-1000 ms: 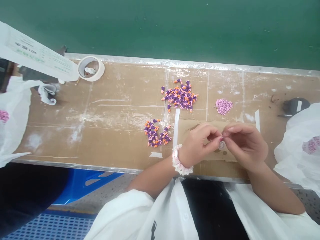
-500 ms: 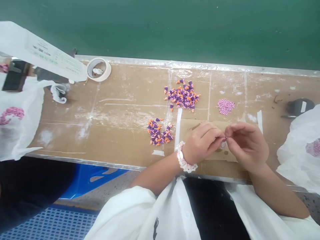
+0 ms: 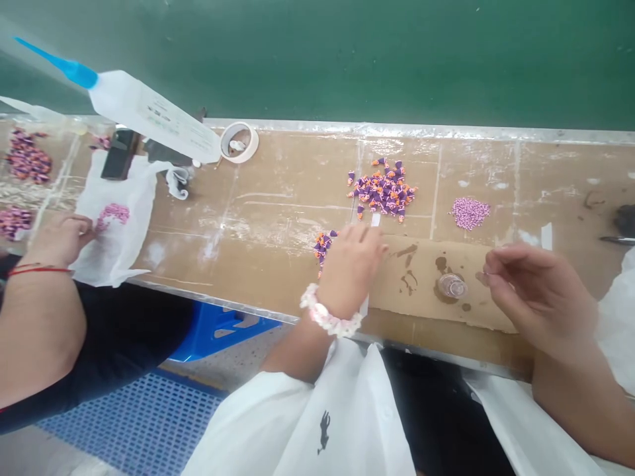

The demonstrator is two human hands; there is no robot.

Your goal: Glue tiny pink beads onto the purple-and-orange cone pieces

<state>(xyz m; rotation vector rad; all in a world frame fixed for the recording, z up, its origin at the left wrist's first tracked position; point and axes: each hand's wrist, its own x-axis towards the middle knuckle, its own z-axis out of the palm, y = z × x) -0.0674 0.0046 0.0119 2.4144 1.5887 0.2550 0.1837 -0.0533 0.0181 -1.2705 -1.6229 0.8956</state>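
My left hand (image 3: pixel 350 268), with a white-and-pink scrunchie (image 3: pixel 330 317) on its wrist, is over the smaller pile of purple-and-orange figure pieces (image 3: pixel 323 248) and covers much of it. Its fingers curl downward, closed; their tips are hidden. To the right, my right hand (image 3: pixel 540 297) is raised with thumb and forefinger pinched together. Anything between those fingertips is too small to make out. A small clear round cup (image 3: pixel 452 285) rests on the stained cardboard piece (image 3: pixel 421 264) between my hands. Beyond it lie a heap of pink beads (image 3: pixel 470 213) and a larger pile of figure pieces (image 3: pixel 381 190).
At left, a co-worker's hand (image 3: pixel 62 238) touches a white plastic bag (image 3: pixel 133 231) with pink beads on it. A blue-tipped bottle (image 3: pixel 153 116) and a tape roll (image 3: pixel 239 142) are near the back edge. A white bag (image 3: pixel 618 324) lies far right.
My hands have come apart: the left moved left to the smaller pile, the right moved right. The clear cup is uncovered. The view has shifted left, showing the co-worker's hand.
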